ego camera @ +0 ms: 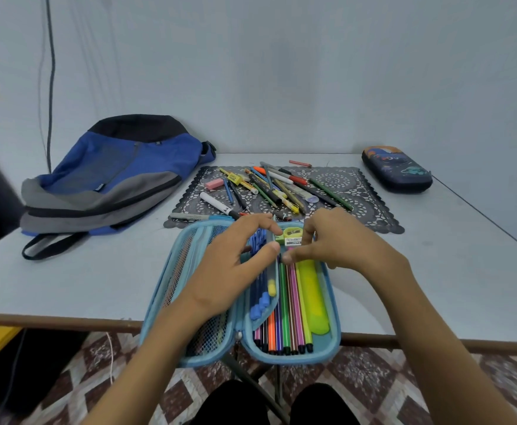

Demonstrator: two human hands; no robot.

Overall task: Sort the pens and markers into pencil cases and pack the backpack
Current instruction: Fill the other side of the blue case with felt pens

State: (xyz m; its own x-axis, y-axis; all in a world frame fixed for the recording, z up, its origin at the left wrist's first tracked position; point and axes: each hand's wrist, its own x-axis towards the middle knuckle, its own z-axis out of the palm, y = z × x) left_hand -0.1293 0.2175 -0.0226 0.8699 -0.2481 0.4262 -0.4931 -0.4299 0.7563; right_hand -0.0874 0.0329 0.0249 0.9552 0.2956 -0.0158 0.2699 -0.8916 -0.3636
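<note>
An open light-blue pencil case [332,345] lies at the table's near edge, with a mesh pocket on its left half and several coloured fineliners [284,314] and a yellow ruler in its right half. My left hand [223,265] rests over the case's middle divider, fingers pinching a clear pen with a yellow cap [271,271]. My right hand [340,240] pinches the same pen's top end beside a yellow sharpener [292,233] and a white eraser. Several loose pens, pencils and markers [269,188] lie on a dark lace mat [367,207] behind the case.
A blue, grey and black backpack [113,176] lies flat at the left rear of the table. A closed dark-blue pencil case [396,168] with a cartoon print sits at the right rear. A pink eraser [213,184] lies on the mat. The wall stands close behind.
</note>
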